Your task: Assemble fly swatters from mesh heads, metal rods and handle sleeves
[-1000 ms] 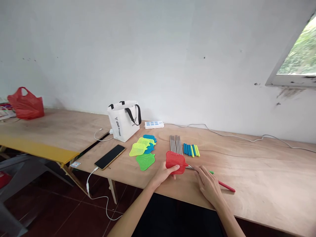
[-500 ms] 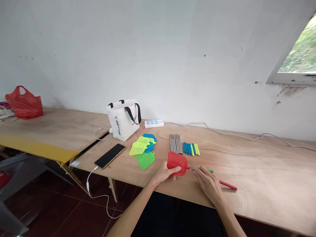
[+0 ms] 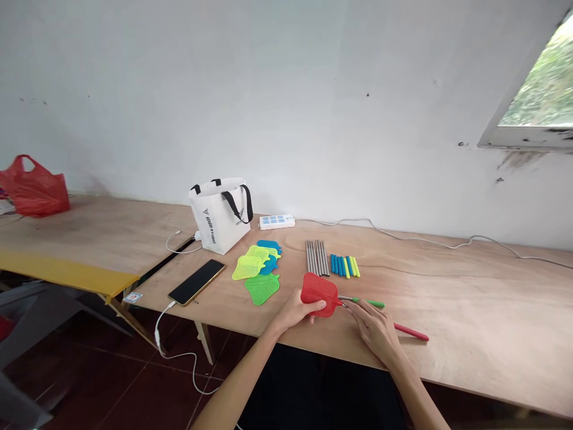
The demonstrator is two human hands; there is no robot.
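Hands share 1 red fly swatter [image 3: 319, 293] lying at the near edge of the table [image 3: 470, 310]: left hand [image 3: 295, 312] clamps the mesh head, likely to steady it, while right hand [image 3: 373, 328] pinches the thin stick just beside it (red grip [image 3: 410, 332] points right).

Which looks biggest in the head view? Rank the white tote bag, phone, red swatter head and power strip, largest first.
1. white tote bag
2. phone and red swatter head: too close to split
3. power strip, smallest, though also farthest from the camera
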